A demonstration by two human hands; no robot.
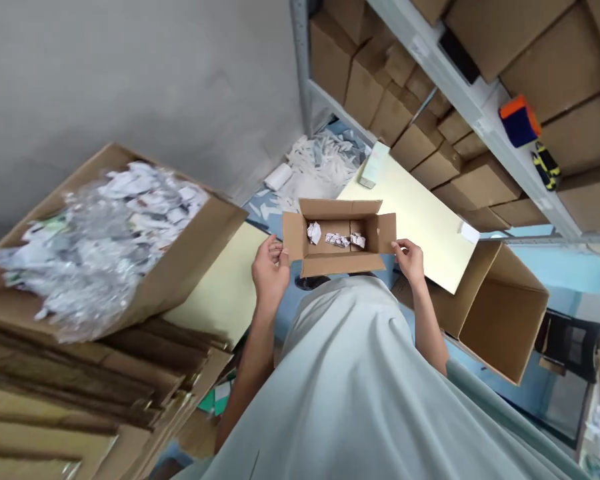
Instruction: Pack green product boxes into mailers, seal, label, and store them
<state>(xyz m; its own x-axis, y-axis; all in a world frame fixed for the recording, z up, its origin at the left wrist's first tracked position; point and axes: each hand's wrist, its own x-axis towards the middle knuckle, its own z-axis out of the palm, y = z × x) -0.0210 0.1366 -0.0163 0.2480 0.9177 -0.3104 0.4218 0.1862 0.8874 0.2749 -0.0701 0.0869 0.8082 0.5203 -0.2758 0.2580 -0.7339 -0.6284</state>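
Note:
A small open cardboard box (343, 265) is held up in front of me with its flaps folded outward. Several crumpled pieces of paper (314, 233) lie along its bottom. My left hand (271, 270) pinches the edge of the box's left flap. On the other side, my right hand (410, 259) grips the corner of the right flap between thumb and fingers. The box is level, and its underside is hidden.
A large carton (180, 267) at the left overflows with crumpled paper and clear plastic. Flattened cardboard (80, 380) is stacked below it. Shelving (455, 87) with brown boxes runs along the right, above a pale board (430, 220) and a large open carton (500, 320).

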